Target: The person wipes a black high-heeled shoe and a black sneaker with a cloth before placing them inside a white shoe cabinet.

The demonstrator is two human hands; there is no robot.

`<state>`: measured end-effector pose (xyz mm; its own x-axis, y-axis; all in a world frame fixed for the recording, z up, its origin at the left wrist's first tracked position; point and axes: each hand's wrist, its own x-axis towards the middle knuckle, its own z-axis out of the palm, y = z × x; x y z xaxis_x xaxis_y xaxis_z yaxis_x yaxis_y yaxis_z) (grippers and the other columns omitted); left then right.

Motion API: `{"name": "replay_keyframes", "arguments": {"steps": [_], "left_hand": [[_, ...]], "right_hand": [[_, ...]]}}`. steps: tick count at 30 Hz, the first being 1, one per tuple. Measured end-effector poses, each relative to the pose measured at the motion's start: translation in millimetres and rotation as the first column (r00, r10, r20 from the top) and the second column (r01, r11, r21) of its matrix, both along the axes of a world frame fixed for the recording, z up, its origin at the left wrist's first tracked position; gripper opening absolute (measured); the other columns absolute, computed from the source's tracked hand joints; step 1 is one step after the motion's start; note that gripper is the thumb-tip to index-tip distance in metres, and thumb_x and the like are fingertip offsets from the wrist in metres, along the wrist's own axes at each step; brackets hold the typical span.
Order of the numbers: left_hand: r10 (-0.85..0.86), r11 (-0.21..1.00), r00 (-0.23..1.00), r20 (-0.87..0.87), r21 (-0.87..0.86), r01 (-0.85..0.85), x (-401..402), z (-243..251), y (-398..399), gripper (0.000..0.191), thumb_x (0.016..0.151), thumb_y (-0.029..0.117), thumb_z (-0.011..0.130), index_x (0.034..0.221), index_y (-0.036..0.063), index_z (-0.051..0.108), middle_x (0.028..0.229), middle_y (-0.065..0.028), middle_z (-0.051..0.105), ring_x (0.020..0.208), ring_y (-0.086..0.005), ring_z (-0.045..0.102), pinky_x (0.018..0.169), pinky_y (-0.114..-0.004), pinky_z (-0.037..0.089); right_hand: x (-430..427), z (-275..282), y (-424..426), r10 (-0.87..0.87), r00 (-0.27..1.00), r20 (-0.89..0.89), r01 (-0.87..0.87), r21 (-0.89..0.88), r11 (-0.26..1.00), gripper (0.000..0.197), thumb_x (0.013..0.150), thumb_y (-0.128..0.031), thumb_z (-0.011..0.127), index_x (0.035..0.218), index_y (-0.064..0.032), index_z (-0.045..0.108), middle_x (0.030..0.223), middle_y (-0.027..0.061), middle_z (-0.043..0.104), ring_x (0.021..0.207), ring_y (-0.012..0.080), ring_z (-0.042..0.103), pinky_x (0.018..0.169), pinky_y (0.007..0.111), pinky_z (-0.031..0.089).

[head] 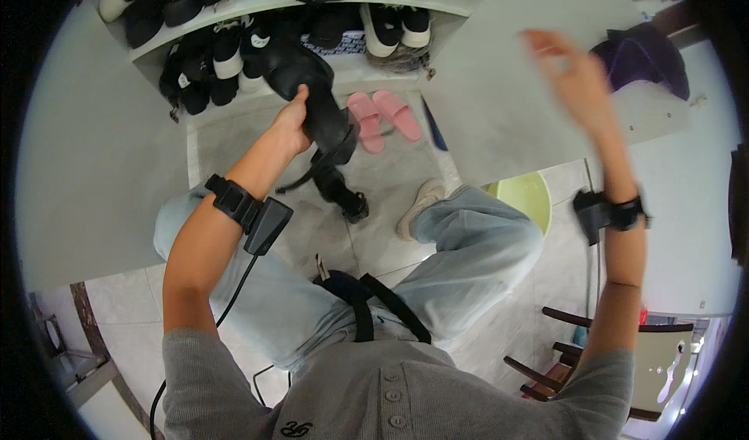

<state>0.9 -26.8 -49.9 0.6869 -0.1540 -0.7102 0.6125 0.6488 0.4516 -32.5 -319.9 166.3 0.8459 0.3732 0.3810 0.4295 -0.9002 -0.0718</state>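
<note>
My left hand grips a black strapped sandal, its thumb on top, in front of an open shoe cabinet. The sandal's straps hang down. Below it a second dark shoe-like item shows over the floor; whether it is joined to the held one I cannot tell. My right hand, blurred, is raised in front of the right cabinet door, fingers curved and apart, with nothing visible in it. Pink slippers lie on the tiled floor right of the held sandal.
Black and white shoes crowd the lower shelf, and more stand on the upper shelf. Both cabinet doors stand wide open. A yellow-green basin is behind my right knee. A purple cap-like item and a chair are at the right.
</note>
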Motion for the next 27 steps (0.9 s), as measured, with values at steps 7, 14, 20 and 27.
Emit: {"name": "replay_keyframes", "arguments": {"steps": [7,14,20,27], "left_hand": [[-0.124,0.983,0.992,-0.016,0.133,0.125,-17.5,-18.8,-2.3,0.028,0.087,0.026,0.046,0.105,0.0046,0.050,0.100,-0.0063,0.056,0.091,-0.0194,0.054,0.081,-0.032,0.044],[-0.303,0.928,0.948,-0.093,0.197,0.316,-46.6,-69.4,41.1,0.030,0.088,0.025,0.044,0.108,0.0039,0.049,0.104,-0.0082,0.057,0.093,-0.0206,0.055,0.082,-0.033,0.044],[-0.433,0.776,0.771,-0.467,0.242,0.582,-83.7,-128.5,39.2,0.035,0.088,0.029,0.043,0.107,-0.0006,0.047,0.107,-0.0154,0.054,0.087,-0.0241,0.055,0.074,-0.035,0.046],[-0.456,0.771,0.740,-0.494,0.195,0.606,-122.2,-263.1,30.5,0.035,0.086,0.027,0.044,0.107,-0.0006,0.047,0.099,-0.0123,0.055,0.078,-0.0217,0.054,0.071,-0.036,0.044]], "right_hand": [[-28.9,-168.4,106.6,0.435,0.365,-0.823,0.360,0.556,0.750,0.075,0.076,-0.049,0.056,0.128,-0.0024,0.029,0.116,0.0150,0.046,0.099,0.0226,0.048,0.076,0.032,0.046],[-64.8,-218.2,153.7,0.739,0.125,-0.662,0.768,0.536,0.350,0.060,0.078,-0.045,0.055,0.121,-0.0067,0.037,0.120,0.0116,0.037,0.101,0.0287,0.045,0.077,0.036,0.046],[-88.2,-290.8,168.1,0.692,-0.073,-0.718,0.835,0.335,0.436,0.042,0.080,-0.038,0.056,0.106,-0.0073,0.046,0.112,0.0080,0.043,0.095,0.0282,0.048,0.078,0.036,0.046],[-110.3,-368.6,153.2,0.690,-0.146,-0.709,0.884,0.220,0.413,0.027,0.081,-0.031,0.056,0.095,-0.0092,0.047,0.101,0.0046,0.048,0.089,0.0251,0.051,0.080,0.034,0.045]]}}
